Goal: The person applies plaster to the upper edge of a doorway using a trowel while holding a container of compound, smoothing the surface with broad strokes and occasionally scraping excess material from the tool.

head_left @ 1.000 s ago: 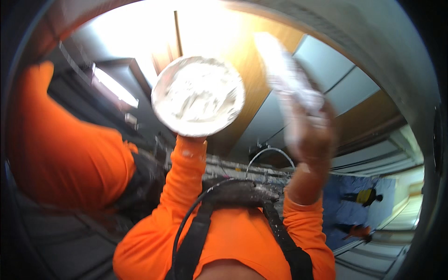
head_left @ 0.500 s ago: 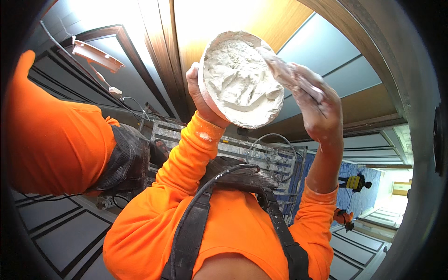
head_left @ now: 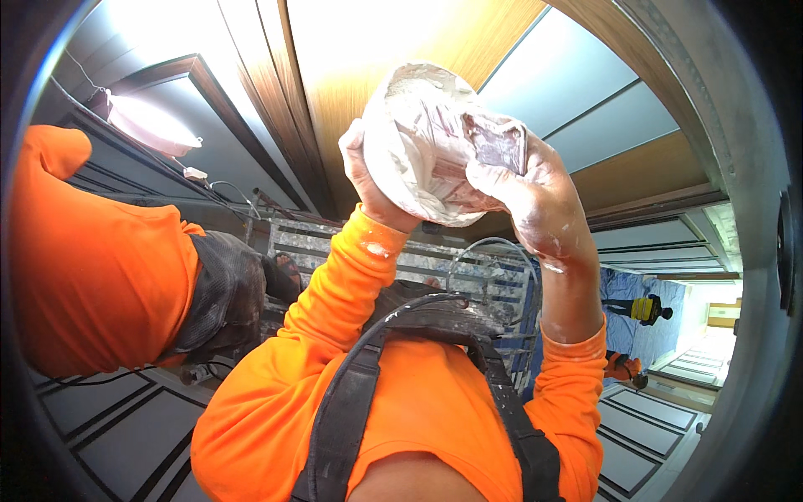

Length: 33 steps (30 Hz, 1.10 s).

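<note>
My left hand (head_left: pixel 374 180) grips the rim and side of a round white bowl (head_left: pixel 381 155), which is tilted up in front of me. White plaster-like paste (head_left: pixel 418 142) coats its inside. My right hand (head_left: pixel 539 197) is at the bowl's right side, closed on a flat, paste-smeared scraper (head_left: pixel 499 144). The thumb lies across the scraper's near face, and its far edge reaches into the bowl. Paste marks my right wrist and left cuff. How deep the paste is now cannot be seen.
A co-worker in orange (head_left: pixel 109 259) stands close on my left. Below me is a paste-spattered slatted platform (head_left: pixel 410 269) with a looped cable (head_left: pixel 489 243). A lit lamp (head_left: pixel 155 125) hangs at upper left on a cord. Two people, one in a yellow-striped vest (head_left: pixel 642 309), are farther off at right.
My right hand has turned and moved left and down with the scraper, from the rim into the bowl. The bowl has tipped, and its paste surface looks disturbed. The lamp now shows brighter.
</note>
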### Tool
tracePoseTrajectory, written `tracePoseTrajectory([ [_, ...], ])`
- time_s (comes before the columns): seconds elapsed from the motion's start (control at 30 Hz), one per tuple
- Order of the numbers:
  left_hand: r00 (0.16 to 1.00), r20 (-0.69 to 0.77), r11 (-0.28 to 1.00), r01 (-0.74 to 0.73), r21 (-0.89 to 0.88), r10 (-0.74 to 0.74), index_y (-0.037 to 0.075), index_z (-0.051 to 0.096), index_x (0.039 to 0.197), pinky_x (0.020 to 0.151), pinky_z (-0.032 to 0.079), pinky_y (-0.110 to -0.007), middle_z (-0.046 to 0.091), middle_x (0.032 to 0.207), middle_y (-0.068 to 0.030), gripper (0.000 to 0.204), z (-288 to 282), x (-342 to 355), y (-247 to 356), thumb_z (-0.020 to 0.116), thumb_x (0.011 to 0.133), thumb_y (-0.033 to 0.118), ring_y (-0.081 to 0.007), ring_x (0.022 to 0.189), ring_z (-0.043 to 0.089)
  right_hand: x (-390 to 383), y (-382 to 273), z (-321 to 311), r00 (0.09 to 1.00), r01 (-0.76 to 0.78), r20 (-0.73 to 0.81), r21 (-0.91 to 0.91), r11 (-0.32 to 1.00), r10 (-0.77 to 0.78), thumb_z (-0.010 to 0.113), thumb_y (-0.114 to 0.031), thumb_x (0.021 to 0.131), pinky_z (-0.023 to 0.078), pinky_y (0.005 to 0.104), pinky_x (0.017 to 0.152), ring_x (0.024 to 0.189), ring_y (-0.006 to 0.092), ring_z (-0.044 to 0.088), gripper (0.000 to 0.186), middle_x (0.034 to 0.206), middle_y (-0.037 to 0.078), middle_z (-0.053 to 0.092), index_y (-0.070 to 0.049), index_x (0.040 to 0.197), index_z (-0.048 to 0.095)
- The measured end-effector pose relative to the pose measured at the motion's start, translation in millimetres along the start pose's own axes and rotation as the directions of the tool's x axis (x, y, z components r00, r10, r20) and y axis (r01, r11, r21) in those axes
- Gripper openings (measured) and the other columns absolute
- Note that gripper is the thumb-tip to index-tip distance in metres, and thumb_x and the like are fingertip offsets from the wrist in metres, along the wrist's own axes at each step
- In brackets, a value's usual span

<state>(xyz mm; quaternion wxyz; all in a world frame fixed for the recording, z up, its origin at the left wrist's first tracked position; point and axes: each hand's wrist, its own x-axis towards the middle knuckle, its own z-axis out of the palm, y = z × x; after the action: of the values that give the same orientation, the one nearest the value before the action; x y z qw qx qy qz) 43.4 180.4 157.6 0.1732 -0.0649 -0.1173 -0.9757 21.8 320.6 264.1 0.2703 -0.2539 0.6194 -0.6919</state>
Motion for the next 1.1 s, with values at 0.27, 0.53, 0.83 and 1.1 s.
tracePoseTrajectory([
  [0.27,0.998,-0.055,0.997,0.036,-0.072,-0.040,0.005,0.049,0.131,0.096,0.045,-0.046,0.058,0.124,-0.0143,0.067,-1,-6,6,0.047,0.084,0.053,-0.0313,0.110,0.056,14,8,-2,0.978,-0.031,-0.157,0.538,0.842,0.137,0.049,0.001,0.087,0.056,0.0393,0.083,0.100,0.0246,0.064,0.038,0.113,0.014,0.063,0.001,0.124,0.049],
  [0.53,0.969,0.161,0.959,0.215,-0.186,-0.186,0.007,0.040,0.139,0.105,0.038,-0.051,0.046,0.139,-0.0168,0.075,8,8,-1,0.037,0.085,0.058,-0.0373,0.125,0.046,-21,-1,-5,0.846,0.533,-0.416,0.697,0.480,-0.334,0.049,0.009,0.080,0.039,0.0571,0.104,0.126,0.0354,0.047,0.065,0.137,0.019,0.047,-0.006,0.142,0.034],
  [0.83,0.850,0.275,0.855,0.498,-0.142,-0.449,0.012,0.043,0.137,0.104,0.039,-0.052,0.046,0.137,-0.0132,0.067,31,74,-94,0.037,0.090,0.060,-0.0348,0.121,0.048,0,-26,-81,-0.081,0.012,-0.042,-0.999,0.041,-0.996,0.057,0.008,0.075,0.035,0.0481,0.107,0.130,0.0387,0.039,0.070,0.142,0.023,0.036,-0.002,0.141,0.036],
  [1.1,0.919,0.393,0.929,0.182,-0.324,-0.043,0.010,0.042,0.138,0.103,0.041,-0.050,0.045,0.138,-0.0160,0.064,63,98,-94,0.037,0.092,0.054,-0.0339,0.125,0.046,94,-8,28,0.143,0.232,0.126,-0.969,-0.091,-0.982,0.056,-0.015,0.083,0.018,0.0614,0.111,0.136,0.0420,0.032,0.063,0.149,0.022,0.029,-0.017,0.144,0.039],
])
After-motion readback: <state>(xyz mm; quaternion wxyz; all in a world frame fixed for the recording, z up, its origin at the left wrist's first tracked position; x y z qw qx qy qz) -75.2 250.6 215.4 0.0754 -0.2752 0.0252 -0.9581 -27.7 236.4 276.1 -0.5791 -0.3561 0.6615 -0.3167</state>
